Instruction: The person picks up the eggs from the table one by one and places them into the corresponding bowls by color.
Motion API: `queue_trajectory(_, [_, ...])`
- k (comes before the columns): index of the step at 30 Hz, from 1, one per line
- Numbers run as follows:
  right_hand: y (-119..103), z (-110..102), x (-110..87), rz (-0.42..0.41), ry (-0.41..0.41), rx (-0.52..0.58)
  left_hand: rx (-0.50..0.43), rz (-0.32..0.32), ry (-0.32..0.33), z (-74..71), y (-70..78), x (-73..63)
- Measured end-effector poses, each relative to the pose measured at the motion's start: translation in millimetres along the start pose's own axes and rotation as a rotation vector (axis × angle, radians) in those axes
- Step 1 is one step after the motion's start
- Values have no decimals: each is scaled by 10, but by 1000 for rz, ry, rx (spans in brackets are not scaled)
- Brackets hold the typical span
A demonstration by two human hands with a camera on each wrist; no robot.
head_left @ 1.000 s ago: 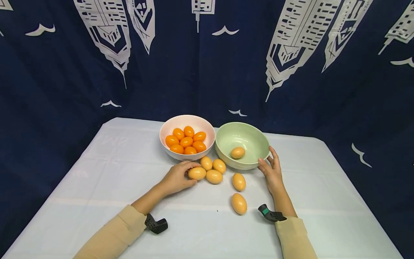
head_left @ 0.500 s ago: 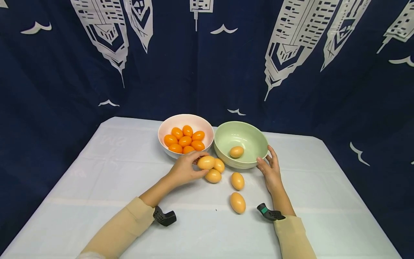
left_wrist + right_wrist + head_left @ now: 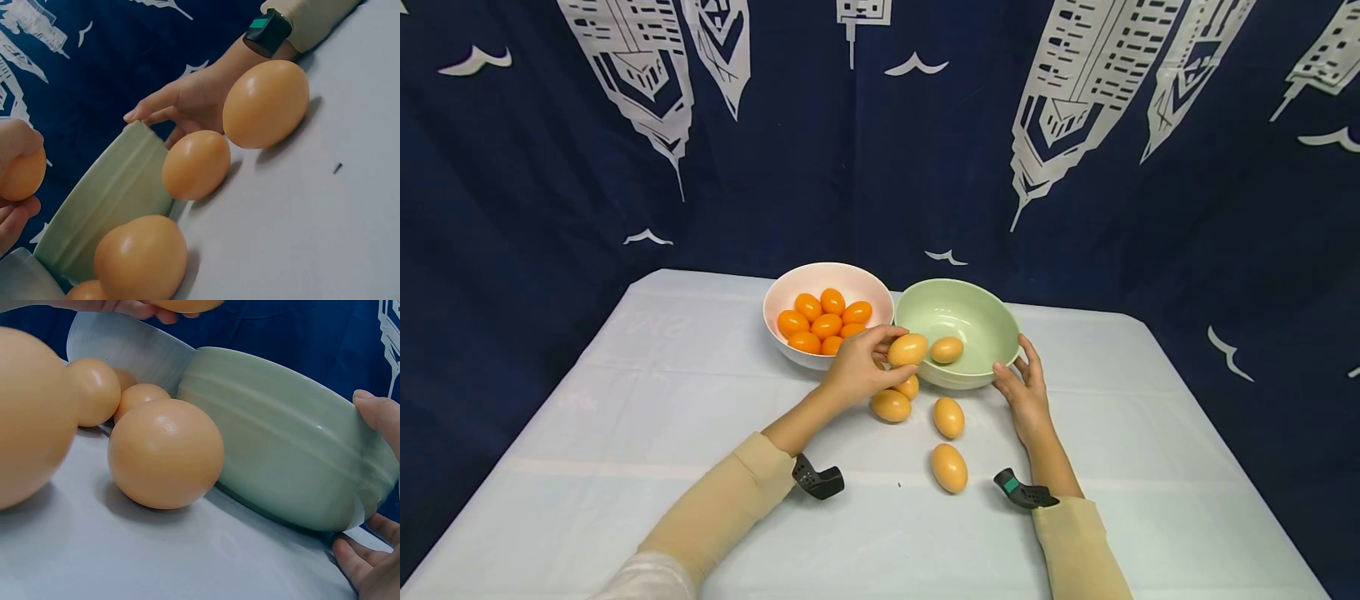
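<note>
In the head view my left hand pinches a light-brown egg between thumb and fingertips, raised at the left rim of the green bowl. The right wrist view shows my right hand gripping that bowl, thumb on the rim and fingers low at its base. Inside it lies one light-brown egg. Two more eggs lie on the table before the bowl, a nearer egg and a farther egg. Beneath my left hand sit another egg and one partly hidden behind it.
A pink bowl with several orange eggs stands left of the green bowl, their rims close together. Both are on a white-covered table. Behind the table hangs a dark blue curtain with white printed buildings.
My left hand has picked the egg up from the cluster and carried it rightward and up to the green bowl's rim. My right hand has kept its hold on the bowl.
</note>
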State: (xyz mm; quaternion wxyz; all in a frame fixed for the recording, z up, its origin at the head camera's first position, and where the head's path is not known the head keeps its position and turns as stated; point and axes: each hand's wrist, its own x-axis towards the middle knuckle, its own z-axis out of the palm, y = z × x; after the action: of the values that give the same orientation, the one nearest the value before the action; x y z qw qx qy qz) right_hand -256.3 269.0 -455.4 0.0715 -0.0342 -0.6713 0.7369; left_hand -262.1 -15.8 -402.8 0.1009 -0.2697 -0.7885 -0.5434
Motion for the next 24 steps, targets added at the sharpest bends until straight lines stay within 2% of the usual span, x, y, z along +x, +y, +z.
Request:
queue_trajectory(4, [-7,3,-2,-2,0,-6,-25,-14,-29,80,23,101])
queue_trajectory(11, [-24,7,-3,-3,-2,-7,18,-66,-87,198,128,298])
queue_trajectory(19, [-12,13,9,9,-2,-21,142,-74,-168,333,150,479])
queue_trajectory(24, [-7,9,5,19,6,-26,267,-84,-215,418,125,574])
